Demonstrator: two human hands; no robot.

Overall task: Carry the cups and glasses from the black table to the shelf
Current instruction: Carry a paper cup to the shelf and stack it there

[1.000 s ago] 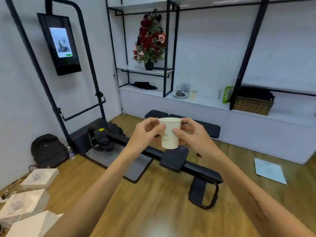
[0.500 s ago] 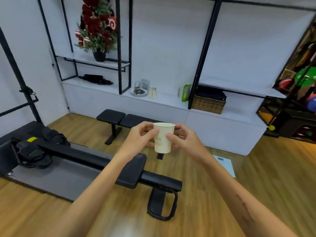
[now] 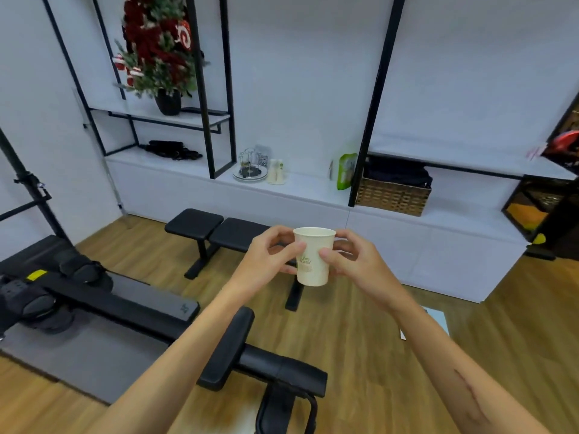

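Paper cup (image 3: 314, 256) upright, held mid-air betw. both hands: left hand (image 3: 266, 258) & right hand (image 3: 357, 261) grip clamped on its sides. White shelf (image 3: 307, 186) ahead, w/ cups (image 3: 276, 172) by tray (image 3: 250, 174)

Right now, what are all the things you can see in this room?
paper cup: one, cream with green print, upright, held in the air in front
shelf: one, white with black frame, along the far wall
cups on shelf: cream, count unclear, beside a round tray
round tray: one, with a wire stand, on the shelf
green bag: one, on the shelf
wicker basket: one, brown, dark things inside
potted plant: one, red and green, upper shelf
bench: one, black, before the shelf
rowing machine: one, black, on the wooden floor
left hand: gripping the cup
right hand: gripping the cup
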